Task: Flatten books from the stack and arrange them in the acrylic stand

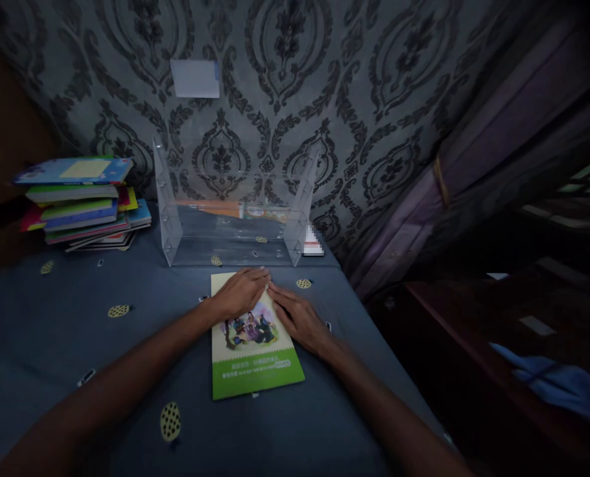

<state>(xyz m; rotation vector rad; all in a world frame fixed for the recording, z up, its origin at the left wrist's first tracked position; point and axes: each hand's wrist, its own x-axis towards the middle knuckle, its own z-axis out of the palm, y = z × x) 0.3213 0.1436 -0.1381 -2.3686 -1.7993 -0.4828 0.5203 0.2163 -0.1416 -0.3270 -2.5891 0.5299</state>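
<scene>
A book (pixel 255 371) with a pale cover, a picture of several figures and a green band along its near edge lies flat on the blue cloth. My left hand (pixel 242 293) rests across the upper part of its cover, fingers stretched out flat. My right hand (pixel 299 319) lies along the book's right edge with extended fingers, the tips close to those of the left. Neither hand is wrapped round anything. Part of the cover is hidden under the hands. Just beyond the book stands a clear acrylic rack (pixel 170 232), with shelf panels between its two sides.
Several books are stacked in a pile (pixel 83 205) at the back left. A white object (pixel 313 242), partly blurred, is right of the rack. The patterned wall (pixel 285 79) rises behind. A purple curtain (pixel 424 192) hangs at right, past the cloth-covered surface's edge (pixel 389 344).
</scene>
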